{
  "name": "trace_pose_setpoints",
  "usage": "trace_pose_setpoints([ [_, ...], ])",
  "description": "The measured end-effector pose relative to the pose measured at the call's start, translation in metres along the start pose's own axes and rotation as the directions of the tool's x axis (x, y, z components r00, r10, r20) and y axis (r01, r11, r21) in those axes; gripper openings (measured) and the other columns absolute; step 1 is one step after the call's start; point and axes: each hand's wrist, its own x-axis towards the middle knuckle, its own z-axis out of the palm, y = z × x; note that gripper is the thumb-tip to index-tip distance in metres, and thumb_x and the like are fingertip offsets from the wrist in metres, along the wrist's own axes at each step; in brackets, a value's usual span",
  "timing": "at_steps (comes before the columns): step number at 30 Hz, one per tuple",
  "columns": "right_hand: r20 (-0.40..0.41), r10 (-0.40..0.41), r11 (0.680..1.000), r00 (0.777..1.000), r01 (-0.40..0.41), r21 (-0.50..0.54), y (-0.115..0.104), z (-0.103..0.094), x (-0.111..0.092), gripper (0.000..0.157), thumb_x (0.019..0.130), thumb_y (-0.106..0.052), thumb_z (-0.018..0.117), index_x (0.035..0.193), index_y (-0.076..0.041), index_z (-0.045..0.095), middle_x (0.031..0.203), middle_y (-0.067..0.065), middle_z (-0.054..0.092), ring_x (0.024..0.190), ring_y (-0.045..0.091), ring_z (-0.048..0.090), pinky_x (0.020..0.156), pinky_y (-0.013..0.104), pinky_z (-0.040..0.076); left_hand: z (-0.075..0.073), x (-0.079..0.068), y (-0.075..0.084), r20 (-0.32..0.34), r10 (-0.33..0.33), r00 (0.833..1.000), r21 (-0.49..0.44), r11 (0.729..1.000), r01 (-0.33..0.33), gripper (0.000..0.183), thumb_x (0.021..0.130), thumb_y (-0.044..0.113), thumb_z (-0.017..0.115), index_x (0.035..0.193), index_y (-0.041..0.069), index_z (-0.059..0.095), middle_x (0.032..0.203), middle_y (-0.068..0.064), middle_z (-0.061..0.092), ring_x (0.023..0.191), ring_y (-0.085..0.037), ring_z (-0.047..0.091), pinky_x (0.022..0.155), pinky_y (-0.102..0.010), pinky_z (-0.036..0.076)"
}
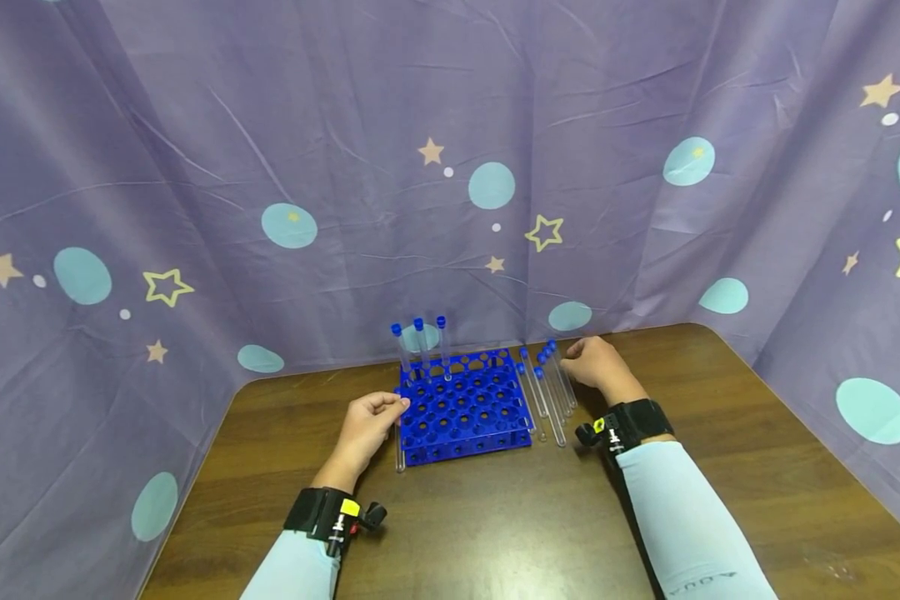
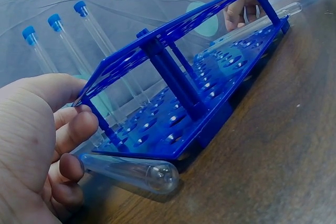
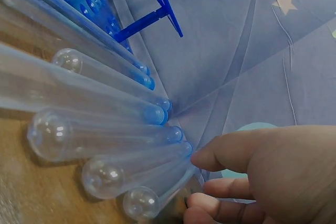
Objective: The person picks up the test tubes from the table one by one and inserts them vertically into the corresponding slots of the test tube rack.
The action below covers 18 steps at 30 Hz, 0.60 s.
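My left hand pinches the upper left edge of a blue test tube rack between thumb and forefinger. Below, its lower fingers are beside a clear capped test tube lying along the rack's left side. Three blue-capped test tubes stand in the rack's back row at the left. Right of the rack, several clear test tubes with blue caps lie side by side. My right hand is at their capped ends, thumb right by a cap and fingers apart from the thumb.
The rack and loose tubes are on a brown wooden table. A purple curtain with stars and teal ovals hangs close behind the table's back edge and along both sides. Black straps with small cameras circle both wrists.
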Motion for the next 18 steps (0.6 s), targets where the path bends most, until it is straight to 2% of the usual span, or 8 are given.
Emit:
trace_pose_setpoints([
  [4,0.018,0.002,1.0,1.0,-0.002,0.01,0.0006,-0.0001,-0.0003,0.044,0.102,-0.03,0.077,0.132,0.003,0.075,0.122,0.023,0.082,0.114,0.042,0.078,0.103,0.059,0.062,0.0002,0.0002,-0.0007,0.0,0.001,1.0,0.004,1.0,-0.001,0.024,0.104,0.023,0.083,0.111,0.0,0.084,0.076,0.003,0.073,0.072,-0.012,0.064,0.06,-0.024,0.046],
  [8,0.019,-0.007,1.0,1.0,0.007,0.01,0.0008,0.0008,-0.0002,0.041,0.1,-0.025,0.079,0.129,0.004,0.076,0.125,0.025,0.081,0.107,0.039,0.079,0.095,0.056,0.065,0.0005,0.0004,-0.0008,-0.004,0.01,1.0,0.001,1.0,-0.01,0.024,0.103,0.022,0.084,0.111,-0.001,0.084,0.076,0.003,0.073,0.071,-0.012,0.064,0.06,-0.024,0.046],
  [12,0.01,-0.015,1.0,1.0,0.015,-0.005,0.0008,0.0018,-0.0004,0.038,0.099,-0.023,0.081,0.126,0.004,0.077,0.129,0.026,0.079,0.103,0.037,0.08,0.093,0.055,0.066,0.0008,0.0002,-0.0005,-0.005,0.011,1.0,-0.001,1.0,-0.011,0.024,0.103,0.022,0.084,0.11,-0.001,0.083,0.075,0.003,0.072,0.07,-0.011,0.063,0.06,-0.024,0.046],
  [18,-0.004,-0.011,1.0,1.0,0.01,-0.023,-0.001,0.0026,-0.0011,0.034,0.098,-0.022,0.081,0.122,0.003,0.079,0.122,0.022,0.082,0.094,0.03,0.078,0.089,0.051,0.066,0.0006,0.0007,-0.0006,-0.003,0.013,1.0,-0.001,1.0,-0.013,0.023,0.104,0.022,0.084,0.11,-0.001,0.084,0.075,0.003,0.072,0.07,-0.012,0.064,0.06,-0.024,0.046],
])
